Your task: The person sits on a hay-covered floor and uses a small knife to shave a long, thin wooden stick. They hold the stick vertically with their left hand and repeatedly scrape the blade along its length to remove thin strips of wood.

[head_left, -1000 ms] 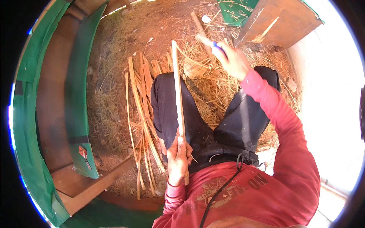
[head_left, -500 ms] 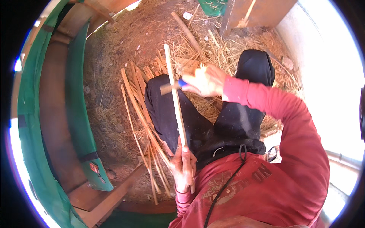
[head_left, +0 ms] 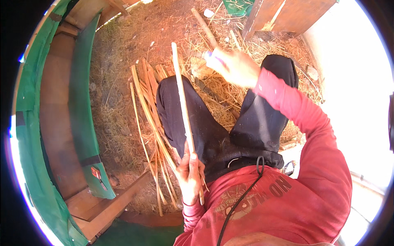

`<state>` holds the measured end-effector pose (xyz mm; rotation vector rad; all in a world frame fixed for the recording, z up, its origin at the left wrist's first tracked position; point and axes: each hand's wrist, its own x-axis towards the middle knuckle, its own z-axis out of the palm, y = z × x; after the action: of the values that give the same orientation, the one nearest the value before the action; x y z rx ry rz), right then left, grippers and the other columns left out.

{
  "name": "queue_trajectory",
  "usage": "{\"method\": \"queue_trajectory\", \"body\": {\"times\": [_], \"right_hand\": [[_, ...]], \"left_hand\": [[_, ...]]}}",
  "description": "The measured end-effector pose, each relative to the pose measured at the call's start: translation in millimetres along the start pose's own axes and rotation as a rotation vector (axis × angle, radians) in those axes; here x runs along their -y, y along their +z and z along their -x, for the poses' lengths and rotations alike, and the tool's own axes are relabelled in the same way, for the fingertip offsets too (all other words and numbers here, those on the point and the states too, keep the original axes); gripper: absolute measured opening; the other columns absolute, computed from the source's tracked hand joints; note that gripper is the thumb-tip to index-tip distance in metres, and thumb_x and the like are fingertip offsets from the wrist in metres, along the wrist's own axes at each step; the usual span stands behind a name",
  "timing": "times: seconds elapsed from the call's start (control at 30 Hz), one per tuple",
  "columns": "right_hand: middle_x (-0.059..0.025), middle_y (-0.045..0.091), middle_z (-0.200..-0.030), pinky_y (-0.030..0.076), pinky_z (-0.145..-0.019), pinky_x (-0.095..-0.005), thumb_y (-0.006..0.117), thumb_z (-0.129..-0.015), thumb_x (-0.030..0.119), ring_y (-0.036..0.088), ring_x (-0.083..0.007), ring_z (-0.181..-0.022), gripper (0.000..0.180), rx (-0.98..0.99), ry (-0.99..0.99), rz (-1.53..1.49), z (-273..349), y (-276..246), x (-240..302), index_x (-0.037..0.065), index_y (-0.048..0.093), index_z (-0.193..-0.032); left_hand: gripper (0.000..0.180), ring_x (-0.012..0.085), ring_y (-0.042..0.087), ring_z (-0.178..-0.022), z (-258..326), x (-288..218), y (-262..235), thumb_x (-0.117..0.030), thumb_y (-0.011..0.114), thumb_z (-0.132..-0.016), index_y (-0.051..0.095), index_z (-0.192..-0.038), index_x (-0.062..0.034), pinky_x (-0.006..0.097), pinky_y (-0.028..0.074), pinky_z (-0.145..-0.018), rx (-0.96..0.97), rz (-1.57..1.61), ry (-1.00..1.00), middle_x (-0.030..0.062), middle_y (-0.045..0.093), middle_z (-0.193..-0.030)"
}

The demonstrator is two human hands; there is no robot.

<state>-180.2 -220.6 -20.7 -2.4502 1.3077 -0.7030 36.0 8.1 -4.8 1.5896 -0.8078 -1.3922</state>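
Observation:
My left hand (head_left: 191,176) is closed around the lower part of a long, pale wooden stick (head_left: 182,98), with the thumb lying along it. The stick slants up over my left knee, and its far end is free. Above the gap between my knees, my right hand (head_left: 238,69) is a closed fist around a blue-handled knife (head_left: 219,59). Motion and glare smear the knife, so its blade is hard to make out. The right hand is apart from the stick, to its right. Thin pale shavings hang beside my left hand.
Several split wooden strips (head_left: 143,98) lie on the straw-strewn ground left of my knee. A thicker round stick (head_left: 204,26) lies farther ahead. At the left stands a wooden frame with green sheeting (head_left: 84,106); a brown board (head_left: 287,16) stands at the far right, near a white wall (head_left: 349,82).
My right hand and the knife have moved off the stick, up and to the right. The stick, still in my left hand, has shifted slightly left.

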Motion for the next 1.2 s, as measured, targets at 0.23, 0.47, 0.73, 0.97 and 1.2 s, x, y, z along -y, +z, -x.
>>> {"method": "queue_trajectory", "body": {"times": [0.23,0.47,0.73,0.97,1.2], "right_hand": [[-0.013,0.055,-0.056,0.045,-0.042,-0.0425,0.062,-0.087,0.039,0.057,-0.0347,-0.047,0.035,0.185,-0.354,-0.099,44.0,20.5,61.6,0.005,0.053,-0.087],[-0.0104,0.053,-0.053,0.046,-0.04,-0.0405,0.062,-0.088,0.039,0.058,-0.032,-0.045,0.034,0.037,-0.412,-0.087,47.9,32.1,54.2,0.006,0.054,-0.09],[-0.0125,0.059,-0.07,0.049,-0.055,-0.0412,0.053,-0.094,0.038,0.061,-0.0268,-0.06,0.033,0.018,-0.046,0.531,-9.1,60.9,-5.8,0.005,0.058,-0.097],[-0.0103,0.058,-0.058,0.046,-0.043,-0.0399,0.046,-0.098,0.04,0.06,-0.0285,-0.048,0.032,-0.186,0.21,0.143,-61.1,-12.1,-23.8,0.009,0.053,-0.104],[-0.0131,0.053,-0.056,0.039,-0.041,-0.0429,0.061,-0.09,0.032,0.056,-0.0328,-0.047,0.027,0.14,-0.34,-0.069,16.6,4.6,52.6,0.007,0.052,-0.092]], "left_hand": [[0.055,0.004,0.042,-0.039,-8.2,-14.6,5.2,-0.021,0.058,-0.095,0.037,-0.143,-0.0046,0.018,0.031,-0.034,0.055,0.096,0.049,0.0012,0.053,-0.055],[0.063,0.0023,0.041,-0.04,-1.9,-17.9,11.4,-0.009,0.066,-0.088,0.037,-0.143,-0.0004,0.018,0.031,-0.036,0.007,0.069,0.099,-0.0021,0.055,-0.059],[0.06,0.0017,0.049,-0.058,9.0,-24.8,15.5,-0.002,0.066,-0.085,0.041,-0.139,0.0044,0.016,0.039,-0.049,-0.019,0.043,0.171,-0.0006,0.06,-0.076],[0.053,0.0035,0.033,-0.031,3.1,-18.5,1.3,-0.009,0.058,-0.093,0.038,-0.141,-0.0002,0.019,0.026,-0.03,0.018,0.242,0.095,-0.0054,0.042,-0.047],[0.064,0.0028,0.035,-0.035,-7.3,-26.6,-7.3,0.002,0.056,-0.088,0.03,-0.146,-0.0068,0.018,0.027,-0.033,0.234,0.335,0.043,-0.0047,0.043,-0.049]]}}
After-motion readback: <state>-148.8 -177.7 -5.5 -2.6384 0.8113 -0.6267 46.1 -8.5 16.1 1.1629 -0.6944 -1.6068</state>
